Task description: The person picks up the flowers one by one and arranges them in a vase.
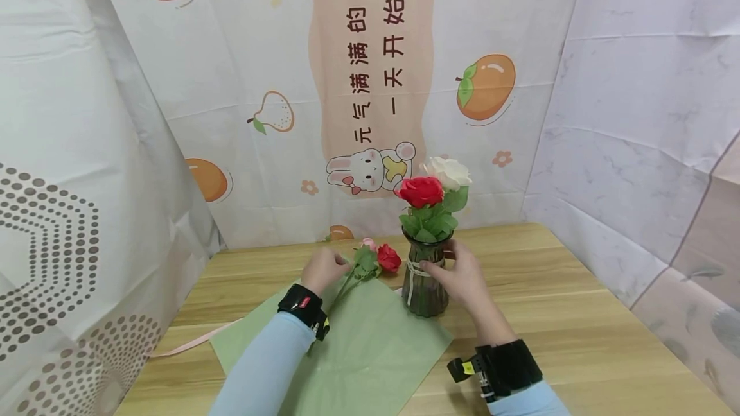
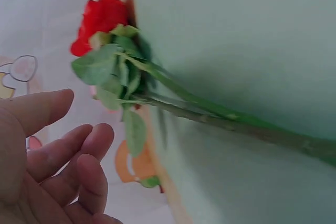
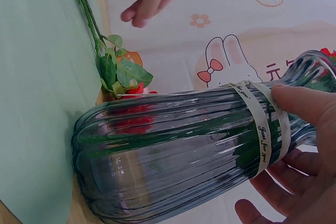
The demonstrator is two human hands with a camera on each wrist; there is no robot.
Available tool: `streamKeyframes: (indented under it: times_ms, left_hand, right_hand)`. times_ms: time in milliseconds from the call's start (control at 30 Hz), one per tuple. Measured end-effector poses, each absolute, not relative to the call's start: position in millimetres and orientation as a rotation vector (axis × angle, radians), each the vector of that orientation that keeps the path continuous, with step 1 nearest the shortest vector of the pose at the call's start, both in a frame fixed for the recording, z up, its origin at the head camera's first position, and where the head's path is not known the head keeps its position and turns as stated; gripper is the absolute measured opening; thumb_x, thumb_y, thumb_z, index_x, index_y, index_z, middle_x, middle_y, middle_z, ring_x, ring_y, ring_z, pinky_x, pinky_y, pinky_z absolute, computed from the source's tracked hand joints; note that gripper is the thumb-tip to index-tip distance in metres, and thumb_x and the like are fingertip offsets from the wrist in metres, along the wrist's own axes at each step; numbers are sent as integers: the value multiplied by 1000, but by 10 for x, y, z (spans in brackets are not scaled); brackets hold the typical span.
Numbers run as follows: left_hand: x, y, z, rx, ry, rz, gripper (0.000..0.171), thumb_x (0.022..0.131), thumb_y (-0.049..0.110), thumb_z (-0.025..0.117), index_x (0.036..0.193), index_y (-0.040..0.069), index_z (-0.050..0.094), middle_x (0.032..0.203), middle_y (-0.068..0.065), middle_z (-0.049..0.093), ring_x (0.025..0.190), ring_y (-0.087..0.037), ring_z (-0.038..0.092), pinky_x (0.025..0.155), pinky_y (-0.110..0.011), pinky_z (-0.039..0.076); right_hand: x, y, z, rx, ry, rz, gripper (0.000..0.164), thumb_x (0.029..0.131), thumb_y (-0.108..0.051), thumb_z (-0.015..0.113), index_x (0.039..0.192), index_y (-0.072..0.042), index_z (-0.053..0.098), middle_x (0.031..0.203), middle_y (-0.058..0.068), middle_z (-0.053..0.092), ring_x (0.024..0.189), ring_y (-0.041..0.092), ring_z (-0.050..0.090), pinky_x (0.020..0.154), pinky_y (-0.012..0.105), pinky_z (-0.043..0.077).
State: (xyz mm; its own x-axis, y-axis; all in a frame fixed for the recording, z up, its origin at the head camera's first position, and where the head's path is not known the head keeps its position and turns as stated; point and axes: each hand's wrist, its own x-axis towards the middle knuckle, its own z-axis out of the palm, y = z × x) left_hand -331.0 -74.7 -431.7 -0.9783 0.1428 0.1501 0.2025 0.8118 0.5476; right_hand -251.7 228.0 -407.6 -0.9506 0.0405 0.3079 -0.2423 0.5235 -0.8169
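A ribbed, dark-tinted glass vase (image 1: 424, 297) stands at the right edge of the green wrapping paper (image 1: 370, 345). My right hand (image 1: 462, 278) grips it just below the neck, thumb near the cream ribbon (image 3: 261, 140) tied around it. The vase holds a red rose (image 1: 421, 192) and a white rose (image 1: 449, 173) with green leaves. Left of it, another red rose (image 1: 388, 258) and a pink flower (image 1: 368, 244) lie on the paper, stems toward me. Beside their leaves hovers my left hand (image 1: 324, 269), fingers loosely curled and holding nothing in the left wrist view.
A pink ribbon (image 1: 196, 343) runs out from under the paper's left side over the wooden table (image 1: 578, 339). Behind the table hangs a printed cloth (image 1: 243, 50), with more cloth at both sides.
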Motion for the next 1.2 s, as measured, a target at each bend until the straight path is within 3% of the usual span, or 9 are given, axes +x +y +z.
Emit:
streamKeyframes:
  times_ms: [167,500,633,733,800,867,933,1033,1200]
  left_hand:
    - [-3366,-753,-4438,-291,-2902,-835,57,90,17,74,50,19,34,51,11,21,45,-8,23,44,-26,17]
    - [-3471,-751,-4578,-252,-3007,-789,55,89,17,73,49,19,36,48,11,25,43,-8,26,42,-25,20]
    - [-3479,-716,-4594,-280,-3005,-794,46,85,11,74,52,16,42,52,7,35,47,-11,37,46,-27,31]
    - [-3558,-659,-4631,-344,-3000,-842,20,92,28,74,78,15,72,70,-1,60,58,-17,49,53,-31,40]
    - [-3587,-640,-4639,-370,-3007,-864,18,94,36,73,101,20,78,84,-5,67,64,-21,53,56,-34,42]
    - [-3596,-628,-4639,-347,-3030,-886,21,94,35,73,106,19,78,87,-7,67,65,-22,53,57,-34,42]
    - [-3555,-648,-4632,-307,-3048,-876,9,91,19,75,84,14,73,75,-3,60,62,-20,51,56,-32,41]
    - [-3513,-682,-4646,-257,-3048,-879,34,82,2,71,57,12,51,58,3,41,53,-16,42,51,-29,35]
    - [-3494,-724,-4674,-286,-2985,-991,48,85,3,67,50,16,36,49,9,28,43,-9,30,44,-25,27]
  right_hand:
    - [-2513,2275,-4072,160,-2483,1394,66,90,-31,79,141,1,50,137,22,56,128,43,52,100,59,45]
    - [-2508,2265,-4061,156,-2479,1390,67,90,-31,79,141,1,51,137,22,56,127,43,53,99,59,46]
    - [-2500,2269,-4064,143,-2483,1389,66,89,-30,80,141,0,51,137,21,57,127,41,53,100,58,46]
    - [-2495,2265,-4065,142,-2485,1395,66,89,-30,80,141,0,51,137,21,57,127,41,53,100,58,45]
    - [-2497,2259,-4067,143,-2483,1399,67,89,-30,80,141,0,51,137,21,57,127,41,53,101,59,45]
    - [-2503,2259,-4070,143,-2479,1401,66,89,-30,80,141,0,51,137,21,57,127,41,53,101,59,45]
    - [-2505,2263,-4073,142,-2478,1401,67,90,-31,80,141,0,51,137,21,57,127,41,53,101,59,44]
    - [-2504,2269,-4074,141,-2479,1399,67,90,-31,79,141,1,50,137,22,56,127,42,53,101,60,44]
    - [-2499,2266,-4070,143,-2474,1415,67,90,-30,80,140,2,50,137,22,56,127,42,52,101,59,44]
